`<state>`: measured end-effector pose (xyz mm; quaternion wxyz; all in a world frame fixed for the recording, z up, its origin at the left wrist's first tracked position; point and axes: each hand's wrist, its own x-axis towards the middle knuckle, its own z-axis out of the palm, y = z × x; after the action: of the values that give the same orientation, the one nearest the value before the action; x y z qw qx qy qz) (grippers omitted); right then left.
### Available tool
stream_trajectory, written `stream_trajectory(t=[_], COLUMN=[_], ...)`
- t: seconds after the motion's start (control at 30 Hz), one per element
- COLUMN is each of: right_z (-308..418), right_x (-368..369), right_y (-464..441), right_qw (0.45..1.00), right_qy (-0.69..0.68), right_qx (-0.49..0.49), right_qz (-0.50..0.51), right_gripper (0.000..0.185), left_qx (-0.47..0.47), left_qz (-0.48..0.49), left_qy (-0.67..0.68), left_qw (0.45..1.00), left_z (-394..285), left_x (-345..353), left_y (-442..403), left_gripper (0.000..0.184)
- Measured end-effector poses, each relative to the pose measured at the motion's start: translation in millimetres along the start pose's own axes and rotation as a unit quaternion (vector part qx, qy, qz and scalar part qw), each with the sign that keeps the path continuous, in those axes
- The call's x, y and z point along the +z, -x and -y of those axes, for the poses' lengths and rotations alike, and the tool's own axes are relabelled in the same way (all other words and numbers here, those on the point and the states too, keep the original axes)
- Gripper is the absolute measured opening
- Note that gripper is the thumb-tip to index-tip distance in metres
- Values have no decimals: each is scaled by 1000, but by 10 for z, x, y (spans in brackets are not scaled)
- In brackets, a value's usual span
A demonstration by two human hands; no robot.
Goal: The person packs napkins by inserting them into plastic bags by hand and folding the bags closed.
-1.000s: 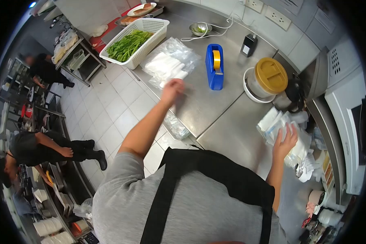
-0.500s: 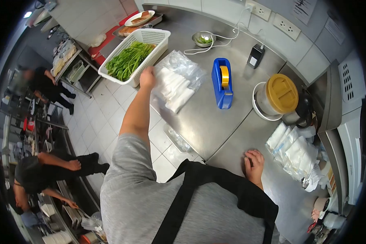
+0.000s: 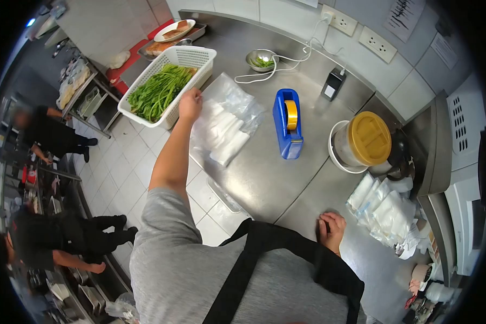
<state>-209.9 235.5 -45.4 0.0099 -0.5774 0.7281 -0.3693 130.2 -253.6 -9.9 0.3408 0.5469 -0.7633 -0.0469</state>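
My left hand [image 3: 190, 105] reaches out to the right corner of a white plastic basket [image 3: 127, 108] filled with leafy green stalks [image 3: 163, 90]. Its fingers are pinched together at the left edge of a pile of clear plastic bags [image 3: 235, 102]; what lies between them, if anything, is hidden. White folded parts of the bags [image 3: 221, 129] lie over the counter's edge side. Close to my body, my right hand [image 3: 332, 229] rests on the steel counter with fingers loosely curled in. Nothing shows in it. A blue tape dispenser [image 3: 287, 135] with yellow tape stands between the hands, farther back.
A yellow-lidded tub [image 3: 369, 139], more plastic bags [image 3: 386, 208] and a microwave [image 3: 467, 216] are on the right. Behind stand a small metal bowl [image 3: 261, 60] with greens, a cable and a black charger [image 3: 333, 85]. Two people [image 3: 54, 132] are at the left.
The view has shifted slightly, so the counter items appear lower and to the left. My left hand stays by the basket and bags; my right hand keeps resting. The nearer co-worker has changed posture.
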Motion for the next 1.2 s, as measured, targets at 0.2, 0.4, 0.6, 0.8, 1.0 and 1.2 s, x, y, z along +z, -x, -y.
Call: stream_trajectory(t=[0.2,0.4,0.6,0.8,1.0,1.2], right_z=[-114,762,859,245,795,-322], right_x=[10,-291,-254,-149,-379,-345], right_y=[-21,-669,-793,-516,-415,-649], right_qw=[998,982,801,758,781,795], right_qy=[-31,-177,-544,-601,-561,-566], right_qx=[16,-55,172,176,99,108], right_qz=[48,-27,181,183,255,190], right_gripper=[17,46,62,57,48,45], left_qx=[131,291,272,211,262,237], left_qz=[-4,29,32,39,85,53], left_qy=[170,207,270,285,269,268], left_qw=[977,933,923,934,923,932], left_z=[-824,-1658,-2327,-2360,-2446,-2396], left_x=[-950,-1480,-1460,-1422,-1484,-1507], left_y=[483,1183,2310,3105,3303,3354], left_gripper=[17,16,12,20,22,30])
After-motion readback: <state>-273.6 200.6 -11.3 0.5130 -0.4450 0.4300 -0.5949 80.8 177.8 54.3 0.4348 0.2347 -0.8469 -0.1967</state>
